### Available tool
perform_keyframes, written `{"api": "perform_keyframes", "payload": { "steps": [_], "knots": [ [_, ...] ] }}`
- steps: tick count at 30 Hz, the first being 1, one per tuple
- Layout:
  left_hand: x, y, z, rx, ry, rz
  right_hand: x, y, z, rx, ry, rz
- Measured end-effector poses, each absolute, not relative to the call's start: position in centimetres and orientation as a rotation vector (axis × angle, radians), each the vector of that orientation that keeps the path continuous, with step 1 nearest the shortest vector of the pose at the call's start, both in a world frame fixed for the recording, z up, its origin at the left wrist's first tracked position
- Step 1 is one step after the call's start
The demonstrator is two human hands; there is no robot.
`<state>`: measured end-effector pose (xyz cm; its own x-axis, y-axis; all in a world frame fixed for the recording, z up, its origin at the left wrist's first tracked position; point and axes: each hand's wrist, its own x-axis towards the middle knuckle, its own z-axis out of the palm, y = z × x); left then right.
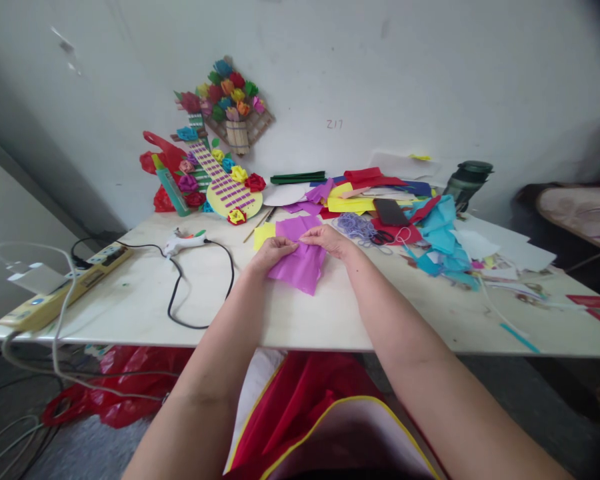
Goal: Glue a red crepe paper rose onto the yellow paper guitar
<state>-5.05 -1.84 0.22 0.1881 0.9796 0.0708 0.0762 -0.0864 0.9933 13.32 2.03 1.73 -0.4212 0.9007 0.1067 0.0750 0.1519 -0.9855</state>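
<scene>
A sheet of purple crepe paper (300, 272) is held just above the table (325, 327) in front of me. My left hand (276, 252) pinches it near the middle, thumb against fingers. From the other side my right hand (327, 239) pinches the same sheet, its fingertips close to those of the left. The paper hangs in loose folds below the fingers and spreads behind them. A yellow piece of paper (264, 233) lies just beyond my left hand. A tangle of lavender yarn (355, 227) lies just beyond my right hand.
At left are a glue gun (186, 243) with a looping black cord and a power strip (63, 293). Behind stand paper flowers on a guitar-shaped craft (230, 183) and a glue bottle (170, 187). Rightward lie scissors (383, 237), a phone (390, 213), blue crepe paper (437, 233) and a dark bottle (467, 183).
</scene>
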Motion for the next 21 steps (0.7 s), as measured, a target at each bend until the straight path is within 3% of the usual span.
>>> {"api": "perform_keyframes", "payload": {
  "steps": [21],
  "knots": [
    [-5.05,-1.50,-0.18,1.604,1.102,1.111,12.82,2.16,1.47,-0.993,-1.791,1.125]
  ]
}}
